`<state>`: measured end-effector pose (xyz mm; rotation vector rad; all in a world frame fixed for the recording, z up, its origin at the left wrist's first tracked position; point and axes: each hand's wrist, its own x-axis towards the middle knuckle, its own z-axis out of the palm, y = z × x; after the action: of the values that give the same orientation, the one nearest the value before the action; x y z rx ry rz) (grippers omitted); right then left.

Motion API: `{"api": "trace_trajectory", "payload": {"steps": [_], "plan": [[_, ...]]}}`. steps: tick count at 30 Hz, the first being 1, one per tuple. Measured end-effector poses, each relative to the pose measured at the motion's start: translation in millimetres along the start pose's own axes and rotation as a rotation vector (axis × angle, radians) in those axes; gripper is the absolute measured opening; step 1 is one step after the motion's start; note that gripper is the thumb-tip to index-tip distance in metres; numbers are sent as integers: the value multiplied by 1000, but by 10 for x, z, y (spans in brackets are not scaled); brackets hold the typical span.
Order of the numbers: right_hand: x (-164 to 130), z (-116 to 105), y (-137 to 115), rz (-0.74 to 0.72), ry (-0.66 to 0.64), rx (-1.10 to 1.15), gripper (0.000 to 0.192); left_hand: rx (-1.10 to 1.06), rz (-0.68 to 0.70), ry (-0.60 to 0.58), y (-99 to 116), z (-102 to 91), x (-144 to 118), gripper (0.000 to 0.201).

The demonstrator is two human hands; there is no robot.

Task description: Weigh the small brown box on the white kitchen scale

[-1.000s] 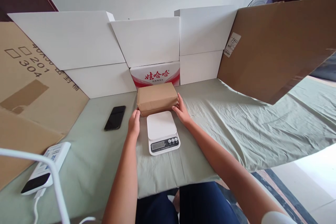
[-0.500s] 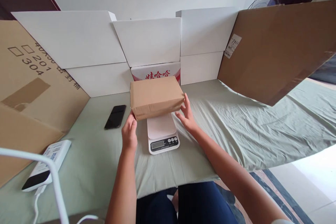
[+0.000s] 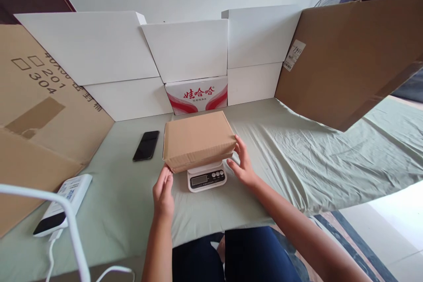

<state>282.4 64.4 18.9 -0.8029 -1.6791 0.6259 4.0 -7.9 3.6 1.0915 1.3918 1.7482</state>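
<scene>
The brown cardboard box (image 3: 198, 140) stood behind the scale 1 second ago, rose over it half a second ago, and now sits on the white kitchen scale (image 3: 206, 177), covering the platform so that only the display and buttons show below its front edge. That reads as the box having just been set down for weighing.

Both hands have loosened. The left hand (image 3: 163, 190) is flat and open, its fingertips just at the box's lower front-left corner; contact cannot be told for sure. The right hand (image 3: 243, 164) is open too, curved beside the box's right end, its fingers touching or nearly touching that side. Neither grips.

The box lies flat, its long axis running left to right across the desk (image 3: 280, 158), slightly skewed so the right end sits a little farther back. A black phone (image 3: 146, 145) lies to its left, well apart. A red-and-white printed carton (image 3: 197, 94) stands behind at the far edge.
</scene>
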Motion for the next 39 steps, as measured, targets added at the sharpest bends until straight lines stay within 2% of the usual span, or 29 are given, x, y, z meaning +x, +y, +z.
{"api": "trace_trajectory", "payload": {"steps": [4,8,16,22,26,29,33,36,39], "plan": [[-19,-5,-13,-21,15,-9,69,18,1,3,-21,-19,-39,64],[-10,-22,-23,-21,23,-47,67,9,-8,42,-32,1,-28,71],[30,-53,-69,-56,93,-45,67,-44,53,94,86,75,-15,74],[32,-55,-138,12,15,-22,68,2,-4,-10,57,68,-25,76],[62,-87,-199,18,45,53,63,-29,-9,-40,124,50,29,77],[265,-124,-290,-13,70,85,64,-67,36,-51,272,92,300,78],[783,-64,-304,-26,39,171,67,-103,116,-101,391,292,946,72],[1092,87,-69,-12,28,218,75,-116,101,-122,237,475,1332,63],[1165,228,267,59,28,239,79,-115,43,-95,-32,570,1451,60]]}}
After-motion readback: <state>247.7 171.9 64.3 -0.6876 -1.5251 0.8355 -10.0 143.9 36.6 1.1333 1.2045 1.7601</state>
